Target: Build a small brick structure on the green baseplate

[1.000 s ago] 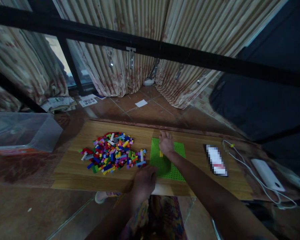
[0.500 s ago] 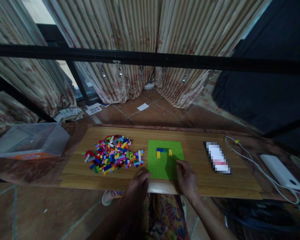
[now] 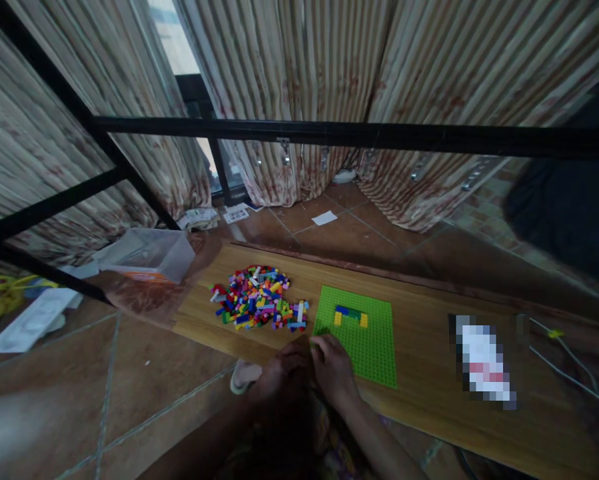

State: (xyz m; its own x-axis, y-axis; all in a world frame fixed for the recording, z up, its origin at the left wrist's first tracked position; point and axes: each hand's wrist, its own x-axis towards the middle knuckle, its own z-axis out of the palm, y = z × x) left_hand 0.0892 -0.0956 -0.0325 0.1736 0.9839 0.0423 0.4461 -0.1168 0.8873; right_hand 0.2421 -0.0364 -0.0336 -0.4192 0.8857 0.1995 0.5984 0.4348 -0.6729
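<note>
From the head view, your left hand (image 3: 283, 365) and right hand (image 3: 335, 368) sit side by side at the near edge of the counter (image 3: 429, 333), touching each other at the near left corner of the green baseplate (image 3: 364, 337). Whether the fingers are curled around a small piece or just bunched together, you cannot tell; they are dim and overlap. The baseplate lies flat between the brick pile (image 3: 256, 305) and a blurred-out object (image 3: 484, 360), and it carries a small arch of blue, green and yellow bricks (image 3: 350, 315) near its far edge. Watch the near corner: the plate lies close to the counter edge, so a press or a nudge from either hand could tip or slide it toward the floor. The loose pile just beside the plate could also scatter if your left wrist sweeps through it. Your forearms are in shadow at the bottom, the white cable (image 3: 569, 363) runs out of view on the right, and the clear box (image 3: 152, 253) on the left hides its contents.
</note>
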